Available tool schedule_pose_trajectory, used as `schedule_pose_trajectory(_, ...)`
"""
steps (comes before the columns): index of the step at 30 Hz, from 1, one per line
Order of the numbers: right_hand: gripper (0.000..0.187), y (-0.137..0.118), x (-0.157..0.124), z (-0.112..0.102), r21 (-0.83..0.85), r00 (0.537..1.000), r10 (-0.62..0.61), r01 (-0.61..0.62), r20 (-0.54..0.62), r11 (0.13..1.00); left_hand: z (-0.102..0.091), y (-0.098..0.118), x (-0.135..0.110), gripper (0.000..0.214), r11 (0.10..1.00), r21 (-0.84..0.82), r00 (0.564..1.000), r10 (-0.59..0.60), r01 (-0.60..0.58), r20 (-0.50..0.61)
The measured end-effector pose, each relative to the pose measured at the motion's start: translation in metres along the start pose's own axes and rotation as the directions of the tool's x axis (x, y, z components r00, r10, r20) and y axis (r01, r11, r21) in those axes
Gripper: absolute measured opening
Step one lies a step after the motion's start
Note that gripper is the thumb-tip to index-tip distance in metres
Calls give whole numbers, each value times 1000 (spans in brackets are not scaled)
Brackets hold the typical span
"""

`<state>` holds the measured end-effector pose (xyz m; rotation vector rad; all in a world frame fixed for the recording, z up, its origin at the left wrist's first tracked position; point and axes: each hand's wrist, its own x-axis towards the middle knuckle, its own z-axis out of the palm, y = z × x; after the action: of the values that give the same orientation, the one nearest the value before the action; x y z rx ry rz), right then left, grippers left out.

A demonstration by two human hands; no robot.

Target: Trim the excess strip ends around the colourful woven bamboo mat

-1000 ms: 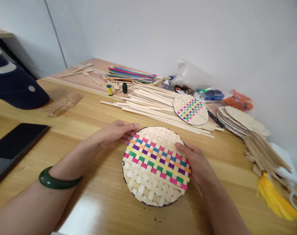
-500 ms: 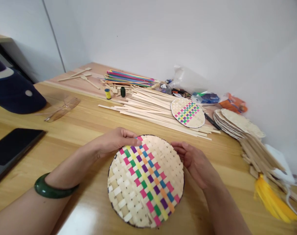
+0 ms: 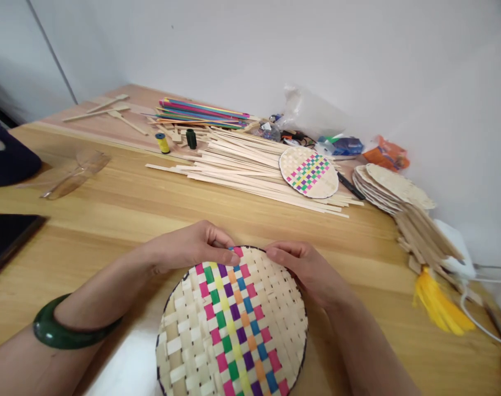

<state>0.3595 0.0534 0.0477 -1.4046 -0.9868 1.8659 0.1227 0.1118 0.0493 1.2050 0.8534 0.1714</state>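
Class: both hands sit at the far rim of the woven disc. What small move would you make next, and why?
Probably keep turning the woven disc a little: the left hand and right hand both pinch its far rim, and its coloured band runs at a slant.

My arms are bare, with no sleeves showing. On my left wrist I wear a thick, smooth, glossy dark green bangle [image 3: 64,331]. My hands, left [image 3: 188,247] and right [image 3: 312,269], carry no rings or gloves.
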Motion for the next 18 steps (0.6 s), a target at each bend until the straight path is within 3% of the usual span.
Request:
schedule_pose_trajectory(4, 20, 0, 1, 1, -25, 1000, -6, 6, 11, 1000, 3, 2, 1, 23, 999, 9, 999, -35, 34, 26)
schedule_pose_trajectory(10, 24, 1, 2, 9, -22, 997, -4, 2, -73, 1000, 6, 3, 0, 26, 998, 36, 998, -49, 48, 26)
schedule_pose_trajectory(18, 21, 4, 5, 11, -201, 981, -139, 110, -136, 973, 8, 3, 0, 27, 996, 66, 998, -56, 54, 23)
